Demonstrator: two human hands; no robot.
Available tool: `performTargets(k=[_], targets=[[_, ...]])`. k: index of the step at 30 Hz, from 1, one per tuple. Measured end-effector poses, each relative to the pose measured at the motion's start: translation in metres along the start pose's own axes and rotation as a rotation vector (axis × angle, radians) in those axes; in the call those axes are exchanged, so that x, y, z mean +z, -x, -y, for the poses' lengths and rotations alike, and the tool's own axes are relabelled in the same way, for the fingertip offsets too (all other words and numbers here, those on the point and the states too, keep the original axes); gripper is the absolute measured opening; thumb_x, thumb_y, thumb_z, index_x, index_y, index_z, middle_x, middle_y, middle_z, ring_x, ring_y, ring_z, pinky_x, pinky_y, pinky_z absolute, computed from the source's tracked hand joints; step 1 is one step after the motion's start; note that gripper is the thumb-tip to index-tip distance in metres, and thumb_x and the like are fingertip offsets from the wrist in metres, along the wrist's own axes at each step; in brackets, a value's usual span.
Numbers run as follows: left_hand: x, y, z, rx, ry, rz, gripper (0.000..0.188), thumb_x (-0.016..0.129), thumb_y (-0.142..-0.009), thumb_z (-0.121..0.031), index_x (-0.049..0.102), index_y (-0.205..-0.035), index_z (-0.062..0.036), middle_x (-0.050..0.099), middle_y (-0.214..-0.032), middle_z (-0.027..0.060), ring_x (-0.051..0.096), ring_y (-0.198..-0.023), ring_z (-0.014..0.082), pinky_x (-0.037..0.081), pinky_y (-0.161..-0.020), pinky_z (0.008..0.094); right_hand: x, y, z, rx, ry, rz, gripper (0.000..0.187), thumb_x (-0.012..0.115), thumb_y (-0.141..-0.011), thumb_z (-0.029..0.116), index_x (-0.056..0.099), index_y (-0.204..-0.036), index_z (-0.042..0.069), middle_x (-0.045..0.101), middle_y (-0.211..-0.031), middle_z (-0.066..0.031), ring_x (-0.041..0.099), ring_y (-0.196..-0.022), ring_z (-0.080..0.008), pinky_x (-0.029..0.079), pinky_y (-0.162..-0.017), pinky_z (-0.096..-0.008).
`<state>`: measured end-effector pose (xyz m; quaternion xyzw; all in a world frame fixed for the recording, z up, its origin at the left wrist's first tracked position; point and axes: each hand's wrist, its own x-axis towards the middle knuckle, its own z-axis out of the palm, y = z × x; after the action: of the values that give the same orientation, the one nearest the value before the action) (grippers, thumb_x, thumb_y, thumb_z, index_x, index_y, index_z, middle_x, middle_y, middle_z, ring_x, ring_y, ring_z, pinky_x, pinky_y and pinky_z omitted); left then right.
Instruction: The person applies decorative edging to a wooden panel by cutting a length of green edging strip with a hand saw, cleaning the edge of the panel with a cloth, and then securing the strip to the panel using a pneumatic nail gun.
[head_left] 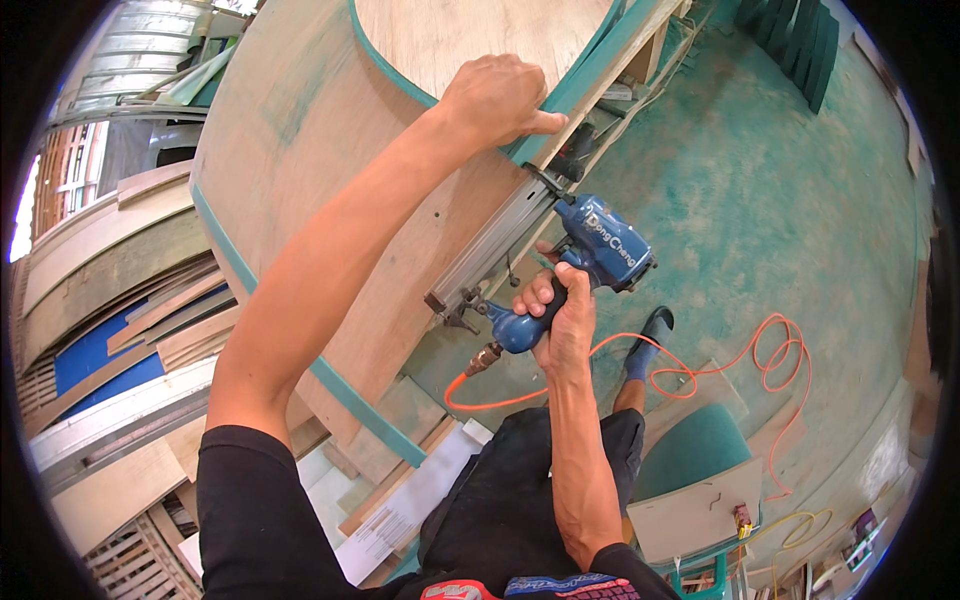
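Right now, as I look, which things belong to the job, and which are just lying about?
Apparently in the job:
nail gun, in the right hand
orange hose, joined to it
green strip, at the left hand
round panel

Apparently just lying about:
planks, at left
chair
yellow hose

From my remote seat I can make out bold white lettering across the body of the blue nail gun (606, 243), slanting down toward the right. On the white sheet (400, 515) at lower left I see lines of small dark print, too fine for me to read. At the bottom edge, the black shirt (530, 589) shows me a red patch with white marks and blue-and-white lettering beside it, partly cut off.
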<state>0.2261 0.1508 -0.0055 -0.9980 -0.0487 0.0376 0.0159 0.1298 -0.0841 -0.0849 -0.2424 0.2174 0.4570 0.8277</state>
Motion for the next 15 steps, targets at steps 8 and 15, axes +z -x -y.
performTargets(k=[8,15], targets=[[0.005,0.002,-0.004,-0.038,0.003,-0.034,0.057,0.068,-0.084,-0.056,0.069,-0.066,-0.0021,0.066,-0.065,0.0175,0.069,-0.067,0.0349,0.058,-0.067,0.0455,0.005,0.000,0.004,-0.023,0.045,0.003,0.039,0.060,-0.098,0.027,0.059,-0.124,-0.002,0.043,-0.062,0.0013,0.044,-0.053,-0.0109,0.046,-0.056,-0.0328],[0.011,0.002,-0.003,-0.038,0.012,-0.121,0.056,0.068,-0.084,-0.057,0.071,-0.069,-0.0028,0.068,-0.066,0.0175,0.071,-0.068,0.0346,0.058,-0.068,0.0454,0.004,-0.001,0.005,-0.017,0.046,0.003,0.042,0.062,-0.098,0.029,0.057,-0.125,-0.002,0.042,-0.062,0.0021,0.044,-0.052,-0.0103,0.046,-0.055,-0.0321]])
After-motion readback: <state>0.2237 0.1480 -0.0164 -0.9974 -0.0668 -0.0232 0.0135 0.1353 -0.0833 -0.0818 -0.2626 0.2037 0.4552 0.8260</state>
